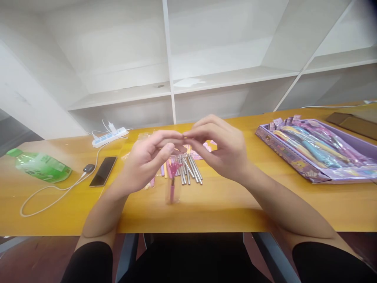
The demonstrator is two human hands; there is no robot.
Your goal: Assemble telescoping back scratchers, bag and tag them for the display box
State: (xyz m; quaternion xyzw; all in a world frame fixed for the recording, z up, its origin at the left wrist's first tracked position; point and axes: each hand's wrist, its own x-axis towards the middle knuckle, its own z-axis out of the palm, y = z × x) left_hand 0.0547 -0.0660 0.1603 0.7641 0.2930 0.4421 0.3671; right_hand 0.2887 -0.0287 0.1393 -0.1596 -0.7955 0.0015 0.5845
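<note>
My left hand and my right hand meet at the fingertips over the middle of the table. The right thumb and fingers close in a pinch, while my left fingers curl together beside them. Anything between the fingertips is too small or hidden to name. Just below sits a clear plastic bag with a pink hand-shaped back scratcher in it; whether my fingers touch the bag I cannot tell. Behind it lie several silver metal tubes and pink cards, partly covered by my hands.
On the right stands a purple display box of bagged colourful items. A green bottle lies at the left, near a phone, a white cable and a power strip. White shelving rises behind the table.
</note>
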